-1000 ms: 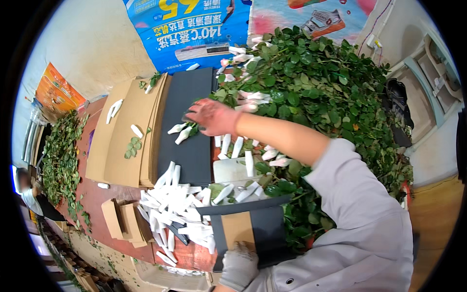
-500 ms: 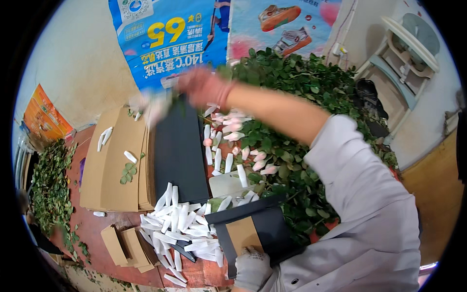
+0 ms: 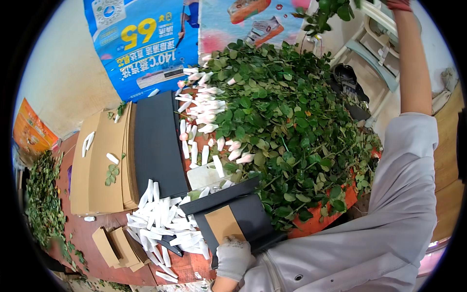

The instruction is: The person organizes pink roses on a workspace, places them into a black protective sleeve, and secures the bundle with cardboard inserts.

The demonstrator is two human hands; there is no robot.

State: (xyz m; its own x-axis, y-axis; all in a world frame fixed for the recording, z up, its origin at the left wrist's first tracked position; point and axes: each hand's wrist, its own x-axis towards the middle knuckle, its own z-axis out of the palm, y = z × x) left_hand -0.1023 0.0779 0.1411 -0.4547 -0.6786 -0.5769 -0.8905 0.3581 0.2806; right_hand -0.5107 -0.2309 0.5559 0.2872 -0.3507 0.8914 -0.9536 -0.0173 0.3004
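My left hand [image 3: 234, 258], in a whitish glove, has its fingers curled over the lower end of a brown cardboard strip [image 3: 223, 223]. The strip lies on a black folded board [image 3: 255, 216] close to my body. My right hand [image 3: 400, 4], in a reddish glove, is raised at the top right and mostly cut off by the picture's edge. Beside it a leafy rose stem [image 3: 335, 10] hangs in the air, apparently in its grip; the join is out of sight. Left of the black board lies a heap of white mesh sleeves [image 3: 163, 219].
A large pile of leafy rose stems [image 3: 301, 136] covers the right of the red table [image 3: 80, 243], sleeved pink buds [image 3: 206, 109] facing left. Flat cardboard sheets [image 3: 104, 170] and a black board [image 3: 158, 146] lie leftward, small folded cardboard [image 3: 126, 248] nearer. A high chair [image 3: 377, 53] stands at right.
My right hand has swung from above the boards at the upper left to the far top right, with the leafy stem. My left hand stays on the cardboard strip. The view has shifted rightward.
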